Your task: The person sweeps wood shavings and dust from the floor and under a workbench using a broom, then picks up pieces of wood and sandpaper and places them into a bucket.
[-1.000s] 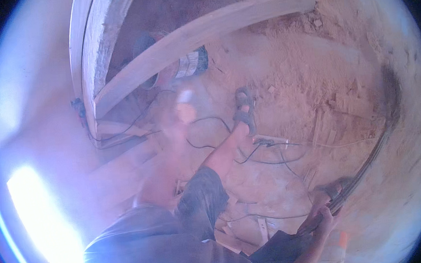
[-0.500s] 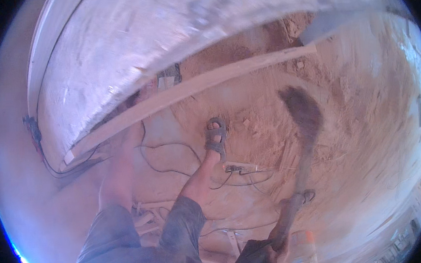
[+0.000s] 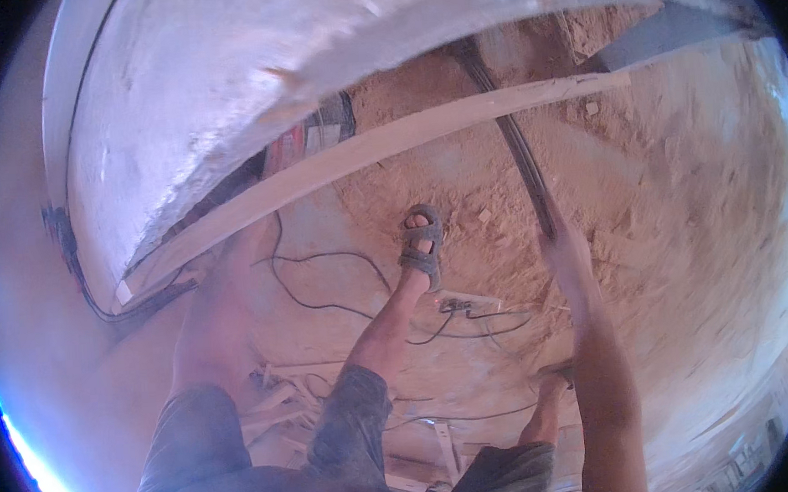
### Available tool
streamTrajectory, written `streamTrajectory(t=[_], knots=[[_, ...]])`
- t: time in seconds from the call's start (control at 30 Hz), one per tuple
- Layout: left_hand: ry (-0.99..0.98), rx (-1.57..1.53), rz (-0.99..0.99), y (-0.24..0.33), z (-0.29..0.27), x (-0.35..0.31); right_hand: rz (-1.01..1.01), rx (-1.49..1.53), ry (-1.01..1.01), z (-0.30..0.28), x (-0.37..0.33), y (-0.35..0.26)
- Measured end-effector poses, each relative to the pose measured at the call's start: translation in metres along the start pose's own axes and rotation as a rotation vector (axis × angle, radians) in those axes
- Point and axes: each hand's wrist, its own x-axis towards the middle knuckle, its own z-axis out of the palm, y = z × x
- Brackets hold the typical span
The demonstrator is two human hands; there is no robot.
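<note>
My right arm reaches forward on the right side. My right hand (image 3: 565, 248) is closed round the near end of a long, dark broom (image 3: 523, 159). The broom slants away to the left across a pale wooden beam (image 3: 387, 150), and its far end lies in the shaded gap beneath a large whitish panel (image 3: 210, 103). My left forearm (image 3: 224, 303) stretches up to the beam's left part; the left hand's fingers are hidden there, beside the panel's underside. Sandy dust and debris (image 3: 510, 210) cover the floor below the broom.
My sandalled foot (image 3: 421, 244) stands on the dusty floor. A power strip (image 3: 467, 305) with black cords (image 3: 322, 256) lies close to it. Wood offcuts (image 3: 281, 396) are piled nearer. A red-and-white object (image 3: 288, 148) sits under the panel.
My right hand has swung forward from the lower edge with the broom. The broom's dark head has moved from over the debris to beneath the panel. The view has shifted slightly.
</note>
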Motion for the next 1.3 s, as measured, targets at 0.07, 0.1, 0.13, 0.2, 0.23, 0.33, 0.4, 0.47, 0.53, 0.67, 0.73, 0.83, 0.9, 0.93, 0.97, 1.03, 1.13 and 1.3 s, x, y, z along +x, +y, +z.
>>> streamTrajectory(t=[0.07, 0.1, 0.13, 0.2, 0.23, 0.33, 0.4, 0.47, 0.53, 0.67, 0.73, 0.83, 0.9, 0.93, 0.97, 1.03, 1.13, 1.3], knots=[[0.040, 0.011, -0.045, -0.017, -0.018, -0.001, 0.107, 0.071, -0.119, 0.004, -0.086, 0.040], [0.044, -0.003, -0.046, -0.019, -0.022, -0.003, 0.080, 0.117, -0.064, 0.002, -0.132, 0.065], [0.049, -0.025, -0.027, -0.022, -0.024, -0.010, 0.113, 0.013, -0.038, 0.000, -0.180, 0.094], [0.096, -0.077, 0.012, -0.036, -0.047, -0.019, 0.203, 0.211, -0.096, -0.009, -0.249, 0.116], [0.144, -0.082, 0.034, -0.047, -0.069, -0.027, 0.185, 0.284, -0.075, -0.005, -0.258, 0.116], [0.327, 0.064, 0.033, -0.102, -0.151, -0.054, -0.005, 0.288, 0.027, 0.011, -0.239, 0.096], [0.459, 0.217, -0.062, -0.158, -0.222, -0.086, -0.027, 0.396, -0.041, 0.029, -0.160, 0.032], [0.537, 0.364, -0.177, -0.204, -0.280, -0.111, -0.251, 0.444, -0.022, 0.053, -0.058, -0.036], [0.538, 0.459, -0.287, -0.242, -0.315, -0.124, -0.323, 0.464, -0.069, 0.068, 0.040, -0.109], [0.434, 0.559, -0.404, -0.288, -0.338, -0.130, -0.305, 0.372, -0.206, 0.079, 0.130, -0.193], [0.382, 0.614, -0.357, -0.298, -0.337, -0.130, -0.411, 0.118, -0.109, 0.091, 0.113, -0.181], [0.337, 0.722, -0.184, -0.302, -0.325, -0.116, -0.262, -0.046, -0.259, 0.063, 0.060, -0.087], [0.371, 0.824, -0.043, -0.341, -0.329, -0.123, -0.247, -0.033, -0.345, 0.027, -0.008, -0.039], [0.334, 0.837, -0.006, -0.343, -0.327, -0.124, -0.222, -0.035, -0.370, 0.004, -0.044, -0.021], [0.313, 0.841, 0.035, -0.338, -0.317, -0.122, -0.200, -0.042, -0.384, -0.024, -0.079, -0.005], [0.295, 0.817, 0.040, -0.329, -0.286, -0.123, -0.014, 0.004, -0.356, -0.053, -0.129, -0.016], [0.297, 0.703, -0.029, -0.310, -0.255, -0.132, 0.106, 0.163, -0.300, -0.059, -0.142, -0.038], [-0.073, 0.471, -0.329, -0.290, -0.266, -0.133, -0.036, 0.534, -0.232, 0.062, 0.029, -0.150]])
